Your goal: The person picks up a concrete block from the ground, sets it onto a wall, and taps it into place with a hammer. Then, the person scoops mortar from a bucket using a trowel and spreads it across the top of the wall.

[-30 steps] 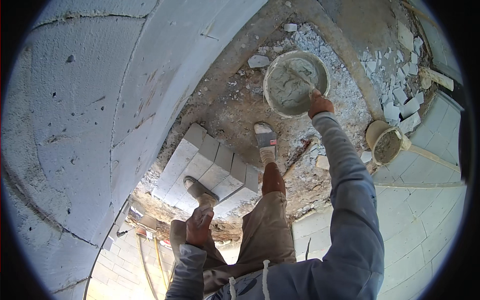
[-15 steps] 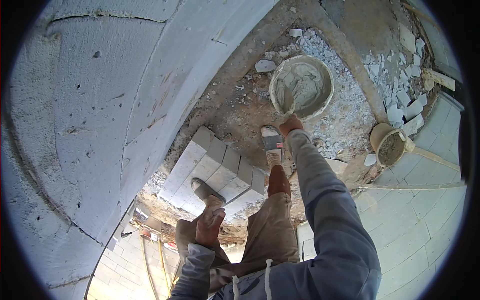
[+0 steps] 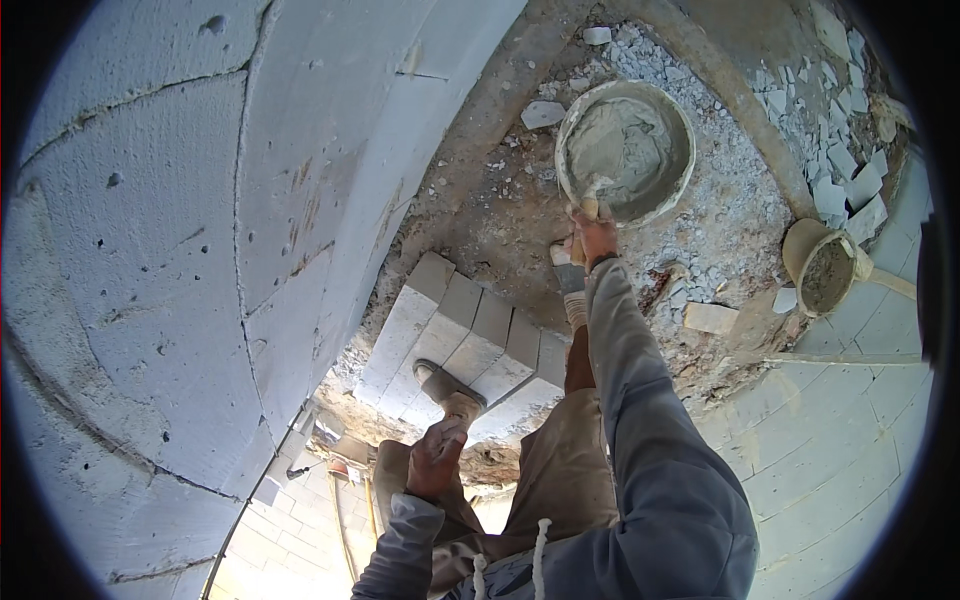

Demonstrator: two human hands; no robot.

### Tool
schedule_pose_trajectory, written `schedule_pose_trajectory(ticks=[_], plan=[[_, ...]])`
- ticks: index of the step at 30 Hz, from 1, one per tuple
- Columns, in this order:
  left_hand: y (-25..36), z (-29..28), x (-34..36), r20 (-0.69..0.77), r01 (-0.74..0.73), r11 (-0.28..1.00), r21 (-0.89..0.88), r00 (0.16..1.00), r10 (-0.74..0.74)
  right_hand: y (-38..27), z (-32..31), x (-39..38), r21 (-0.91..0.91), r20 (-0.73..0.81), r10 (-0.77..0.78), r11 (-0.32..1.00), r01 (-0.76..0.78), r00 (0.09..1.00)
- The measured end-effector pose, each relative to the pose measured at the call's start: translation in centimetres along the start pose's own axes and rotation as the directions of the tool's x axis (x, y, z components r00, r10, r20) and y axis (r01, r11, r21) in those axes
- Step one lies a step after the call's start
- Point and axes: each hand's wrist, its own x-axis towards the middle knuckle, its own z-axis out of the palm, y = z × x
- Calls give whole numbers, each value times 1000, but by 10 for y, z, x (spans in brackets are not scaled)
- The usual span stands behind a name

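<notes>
My right hand [image 3: 597, 238] is closed round the handle of a trowel [image 3: 591, 207] at the near rim of a round bucket [image 3: 686, 178]. Wet grey mortar [image 3: 625, 145] fills much of the bucket, and the trowel's blade is mostly hidden there. By my bent left knee, my left hand [image 3: 436, 460] rests with its fingers curled in; I see nothing in them. Below it, my left shoe [image 3: 440, 382] stands on a stack of pale blocks [image 3: 450, 325]. My right foot is on the ground just short of the bucket, partly behind my right hand.
A tall pale block wall [image 3: 200, 230] rises along the left. At the right a smaller bucket [image 3: 806, 240] lies tipped, near a wooden pole [image 3: 850, 358]. Broken white pieces [image 3: 850, 185] and rubble cover the ground around the large bucket. Another block wall [image 3: 830, 440] is at lower right.
The trowel's blade, visible at the bucket's near left side before, is now mostly out of sight and its handle shows. My right hand has turned at the rim. The whole view has shifted slightly.
</notes>
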Motion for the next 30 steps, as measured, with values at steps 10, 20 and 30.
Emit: schedule_pose_trajectory(ticks=[10,20,30], plan=[[0,-5,-1,37,-55,998,41,998,53,-31,-109,-87,-83,181,-181,977,198,967],[28,4,-7,90,-150,985,81,986,143,-45,-130,-40,-736,-64,-449,625,261,891],[71,-72,-88,-70,-340,940,15,938,340,-123,-106,-178,-513,177,-430,727,456,885]])
